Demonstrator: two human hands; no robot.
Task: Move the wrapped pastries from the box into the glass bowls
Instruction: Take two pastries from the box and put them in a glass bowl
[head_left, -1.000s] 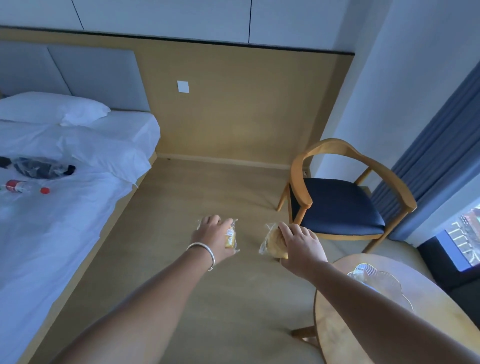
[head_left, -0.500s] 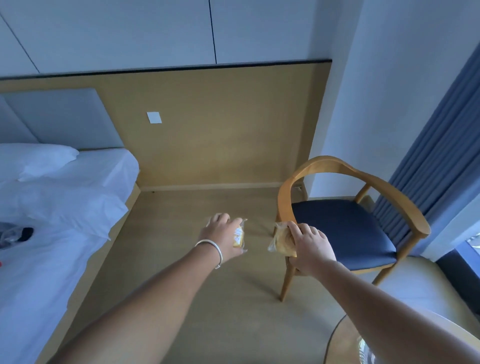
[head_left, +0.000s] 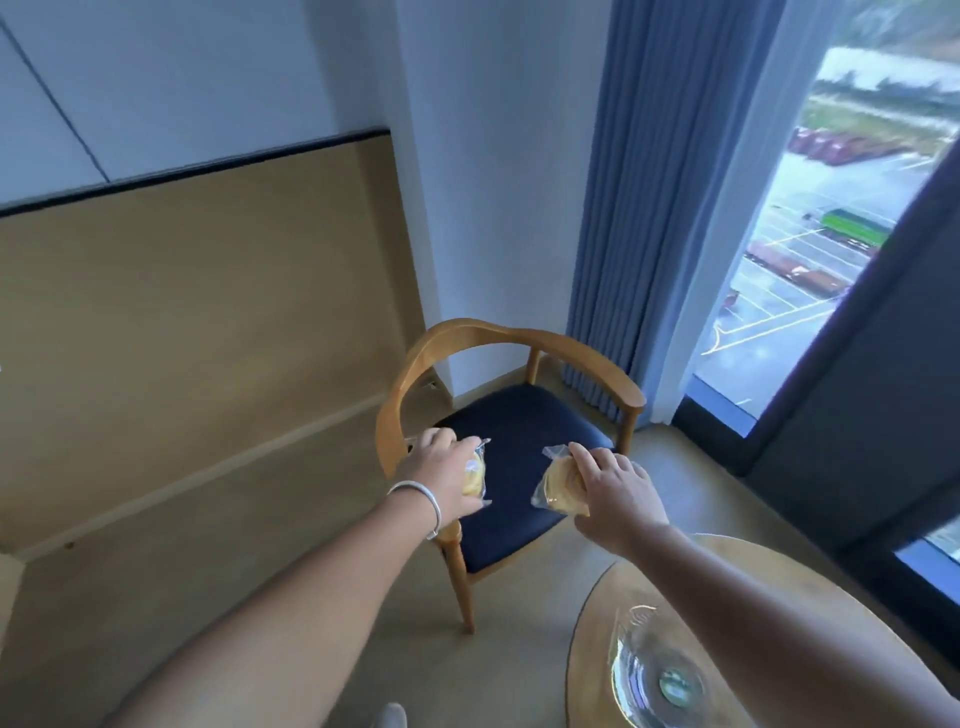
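Crinkly clear-wrapped round pastries (head_left: 561, 486) in both hands (head_left: 618, 499), above chair (head_left: 519, 447).

Glass bowl (head_left: 655, 680) partly behind the right forearm, round table (head_left: 587, 660) cut by bottom edge, shoe (head_left: 388, 717) cropped

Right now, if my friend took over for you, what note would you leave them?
Left hand: grip shut on a wrapped pastry, held in the air above the chair.
Right hand: grip shut on a second wrapped pastry, also above the chair seat.
One glass bowl sits on the round table, lower right, under the right forearm. I see nothing in it.
The box is out of view.
Done: two pastries picked up.
Left: put both into the glass bowls, then fetch any others.
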